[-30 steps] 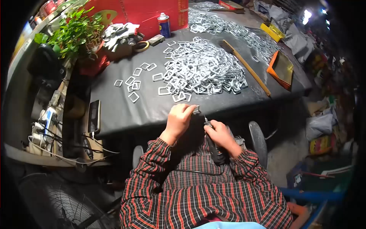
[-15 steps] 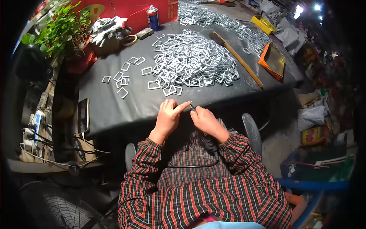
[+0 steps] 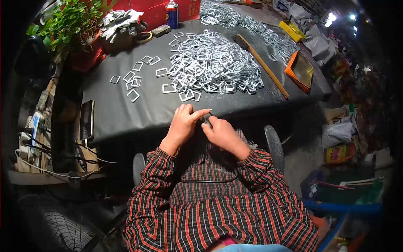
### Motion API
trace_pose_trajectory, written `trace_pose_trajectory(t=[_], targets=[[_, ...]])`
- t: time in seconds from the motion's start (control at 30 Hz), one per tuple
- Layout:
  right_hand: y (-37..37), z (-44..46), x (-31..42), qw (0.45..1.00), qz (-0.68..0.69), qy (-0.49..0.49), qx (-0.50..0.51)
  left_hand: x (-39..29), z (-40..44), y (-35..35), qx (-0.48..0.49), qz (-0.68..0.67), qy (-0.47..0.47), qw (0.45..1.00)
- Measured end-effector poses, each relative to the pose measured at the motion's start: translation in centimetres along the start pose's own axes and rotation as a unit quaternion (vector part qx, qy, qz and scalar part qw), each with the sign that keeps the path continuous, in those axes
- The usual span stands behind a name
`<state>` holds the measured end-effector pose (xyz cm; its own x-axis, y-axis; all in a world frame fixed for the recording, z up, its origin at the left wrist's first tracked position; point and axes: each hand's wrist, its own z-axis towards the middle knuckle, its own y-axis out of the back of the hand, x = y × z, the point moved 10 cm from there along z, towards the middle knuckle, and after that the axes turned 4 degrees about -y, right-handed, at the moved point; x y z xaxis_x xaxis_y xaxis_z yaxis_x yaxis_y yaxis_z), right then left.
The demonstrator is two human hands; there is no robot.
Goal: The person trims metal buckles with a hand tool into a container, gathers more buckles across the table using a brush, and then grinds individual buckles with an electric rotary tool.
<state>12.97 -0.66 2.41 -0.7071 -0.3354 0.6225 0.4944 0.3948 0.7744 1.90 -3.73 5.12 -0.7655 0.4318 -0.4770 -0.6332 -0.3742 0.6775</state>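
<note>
Just beyond the table's near edge, my left hand is closed, with its index finger stretched toward my right hand. Whatever it pinches is small and mostly hidden by the fingers. My right hand is wrapped around a dark hand tool, whose body is mostly hidden in shadow beneath the hand. A black cord runs across my lap below it. The two hands nearly touch at the fingertips. In front of them lies a large heap of rectangular metal frames, with several loose frames to the left.
A wooden-handled brush and an orange-edged tray lie right of the heap. At the back stand a spray can, a tape roll and a potted plant. A phone rests at the left edge.
My right hand has shifted slightly left and turned, and the tool's body under it is now less visible. The camera view has moved a little. The frames on the table stay put.
</note>
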Motion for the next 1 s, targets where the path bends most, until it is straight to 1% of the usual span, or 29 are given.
trace_pose_trajectory(t=[0.13,0.3,0.33,0.43,0.47,0.5,0.53,0.57,0.63,0.67,0.73,0.77,0.8,0.9,0.93,1.0], targets=[[-1.6,0.3,-0.5,0.999,-0.032,0.011,-0.021,0.2,-0.1,-0.1,0.006,-0.001,0.001,1.000],[-2.3,0.6,-2.5,0.999,-0.023,-0.003,-0.032,0.3,-0.2,-0.3,0.000,0.010,-0.004,1.000],[-1.7,0.5,-2.9,0.999,-0.016,0.000,-0.040,0.3,-0.2,-0.2,0.000,0.013,-0.003,1.000],[-0.4,0.3,-3.6,0.999,0.000,0.014,-0.052,0.3,0.0,0.4,-0.011,-0.042,-0.012,0.999],[0.3,-0.5,-4.1,0.998,0.017,-0.001,-0.059,0.7,0.3,1.5,-0.014,-0.038,-0.010,0.999],[0.9,-1.3,-4.5,0.997,0.033,-0.017,-0.066,2.1,0.4,4.8,-0.098,0.096,0.031,0.990],[1.2,-1.7,-4.9,0.995,0.053,-0.036,-0.074,2.9,0.3,7.9,-0.177,0.226,0.068,0.955],[1.2,-1.8,-4.8,0.995,0.057,-0.037,-0.073,3.8,1.2,8.5,-0.174,0.229,0.067,0.955],[1.2,-2.1,-4.3,0.995,0.062,-0.025,-0.074,3.9,2.9,9.4,-0.180,0.293,0.010,0.939],[1.4,-2.1,-4.0,0.995,0.063,-0.016,-0.075,5.0,2.6,9.2,-0.180,0.295,0.009,0.938],[1.3,-2.1,-4.0,0.995,0.067,-0.011,-0.068,10.3,1.9,5.6,-0.083,0.217,0.047,0.972],[1.0,-2.2,-4.1,0.996,0.071,-0.012,-0.059,11.8,1.9,4.3,-0.032,0.177,0.065,0.982],[0.8,-2.1,-4.2,0.996,0.077,-0.014,-0.051,11.2,2.3,4.8,-0.032,0.181,0.060,0.981],[1.0,-2.3,-4.8,0.995,0.084,-0.017,-0.050,9.9,1.1,5.9,-0.013,0.199,0.146,0.969],[0.9,-2.4,-5.0,0.995,0.083,-0.020,-0.046,8.3,1.6,5.6,-0.008,0.198,0.141,0.970],[0.5,-2.5,-4.8,0.995,0.081,-0.028,-0.044,2.7,1.7,4.9,-0.119,0.066,0.055,0.989]])
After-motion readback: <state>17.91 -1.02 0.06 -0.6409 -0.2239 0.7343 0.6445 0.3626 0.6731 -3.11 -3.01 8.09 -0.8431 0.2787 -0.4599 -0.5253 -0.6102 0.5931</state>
